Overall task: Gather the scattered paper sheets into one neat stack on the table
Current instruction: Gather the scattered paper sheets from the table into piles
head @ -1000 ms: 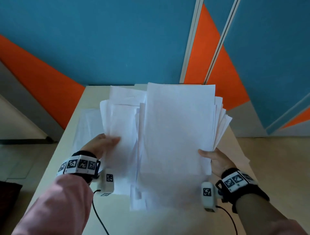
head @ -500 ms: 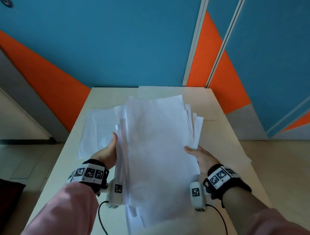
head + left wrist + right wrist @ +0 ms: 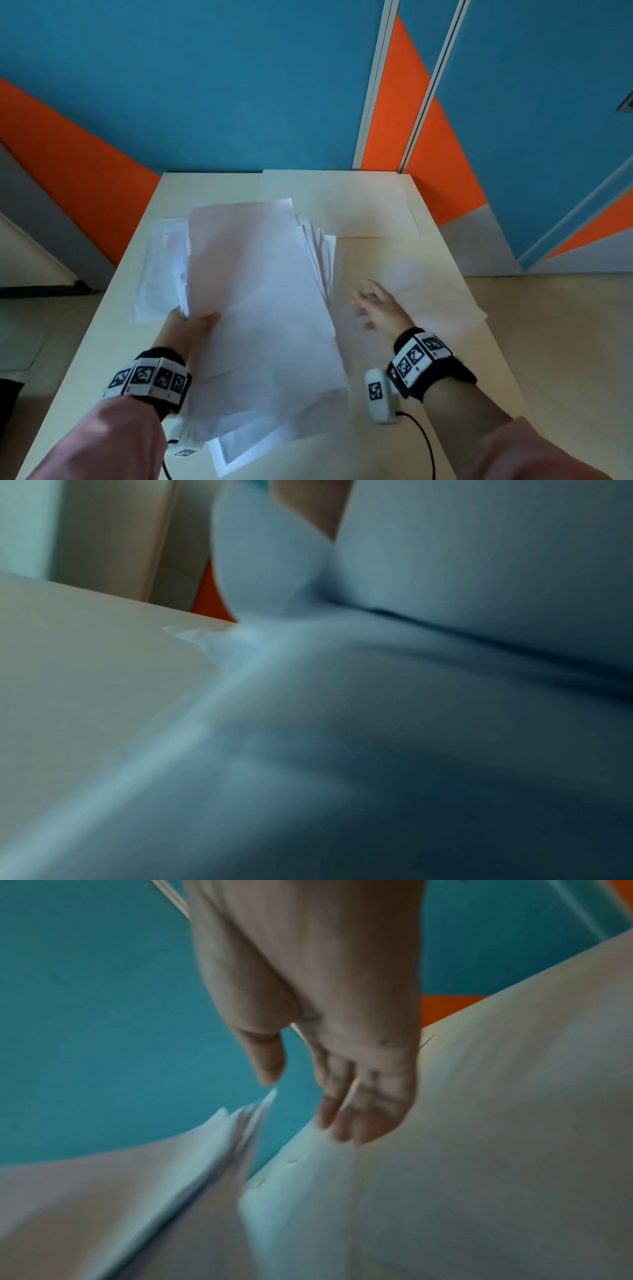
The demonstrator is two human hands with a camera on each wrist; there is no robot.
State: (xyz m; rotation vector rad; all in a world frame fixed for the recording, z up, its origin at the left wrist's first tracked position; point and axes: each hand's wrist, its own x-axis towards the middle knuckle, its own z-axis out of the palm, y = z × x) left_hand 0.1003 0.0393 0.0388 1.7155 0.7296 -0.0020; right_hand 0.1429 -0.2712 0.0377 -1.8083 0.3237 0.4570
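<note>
A thick, uneven bundle of white paper sheets point(image 3: 260, 308) slants over the middle of the cream table point(image 3: 102, 359), its far edges fanned out. My left hand point(image 3: 191, 329) grips the bundle at its left edge, thumb on top. In the left wrist view, blurred paper point(image 3: 411, 723) fills the frame. My right hand point(image 3: 375, 305) is off the bundle, just to its right, fingers straight and spread. The right wrist view shows those fingers point(image 3: 346, 1110) reaching down to a loose sheet point(image 3: 445, 1150) lying flat, with the bundle's edges point(image 3: 219, 1145) on the left.
More loose sheets point(image 3: 154, 267) lie flat to the left of the bundle, and pale sheets point(image 3: 359, 205) cover the table's far right part. The table's far edge meets a blue and orange wall point(image 3: 239, 85). Floor shows on both sides.
The bundle has come down from upright toward the table. My right hand has let go of its right edge and moved right with fingers spread. My left hand keeps its hold.
</note>
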